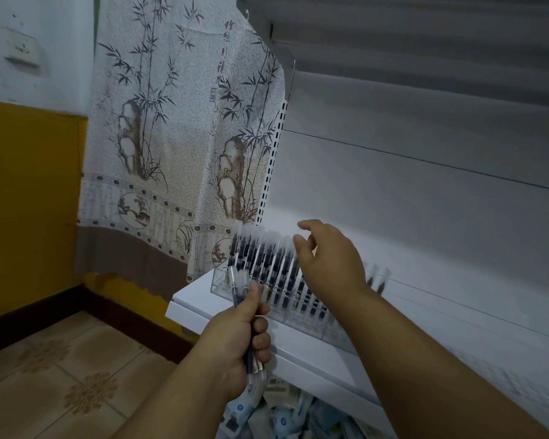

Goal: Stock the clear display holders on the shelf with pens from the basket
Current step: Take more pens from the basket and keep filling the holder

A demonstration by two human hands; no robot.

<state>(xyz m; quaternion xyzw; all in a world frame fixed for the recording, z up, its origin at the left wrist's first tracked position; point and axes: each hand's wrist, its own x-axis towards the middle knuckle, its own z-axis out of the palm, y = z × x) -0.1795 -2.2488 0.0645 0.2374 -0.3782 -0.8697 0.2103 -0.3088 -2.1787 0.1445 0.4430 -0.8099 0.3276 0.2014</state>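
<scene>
A clear display holder stands on the white shelf, filled with several rows of upright black pens with clear caps. My left hand grips a bundle of pens in front of the holder's left end. Their capped ends point up and their lower ends poke out below my fist. My right hand hovers over the pen rows with fingers loosely spread and nothing between them. It hides part of the holder's middle.
A bamboo-print curtain hangs left of the shelf upright. Below the shelf lies a pile of packaged stationery. The grey back panel rises behind the holder. Tiled floor lies at lower left.
</scene>
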